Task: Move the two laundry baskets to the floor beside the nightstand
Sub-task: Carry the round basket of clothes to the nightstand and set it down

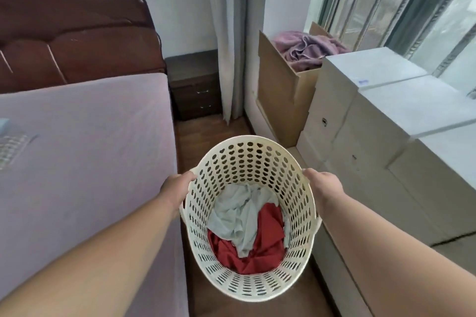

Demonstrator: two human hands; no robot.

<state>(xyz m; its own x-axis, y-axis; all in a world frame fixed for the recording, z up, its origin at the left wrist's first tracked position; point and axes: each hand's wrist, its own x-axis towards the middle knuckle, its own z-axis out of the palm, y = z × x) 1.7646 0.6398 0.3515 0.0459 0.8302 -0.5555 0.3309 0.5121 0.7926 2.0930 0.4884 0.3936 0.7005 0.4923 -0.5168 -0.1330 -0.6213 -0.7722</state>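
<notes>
— Cream plastic under both palms: our left hand (177, 185) is closed on the left rim of the basket (251, 283) and our right hand (319, 183) is closed on the right rim, fingers curled over the edge and out of sight.

— So we carry it between us, off the floor?

— It looks that way, though its base is hidden, so we judge rather than see that. Inside lie a pale cloth (237, 216) and a red cloth (260, 247).

— Where is it heading?

— Straight ahead. The nightstand (195, 85) stands at the far end of the aisle, against the bed (85, 152) on our left and just beside the curtain (228, 41). The strip of floor (206, 131) before it is bare, and that is the spot we want.

— Which hand is nearer?

— Neither, really; the nightstand sits slightly left of the basket's middle, so the left hand leads a little. The aisle runs lengthwise away from us, bed on one side, white boxes (381, 121) and a cardboard box (283, 95) on the other.

— And the second basket?

— Only a pale perforated thing (10, 148) at the left edge, on the bed; we cannot tell whether that is it.
</notes>
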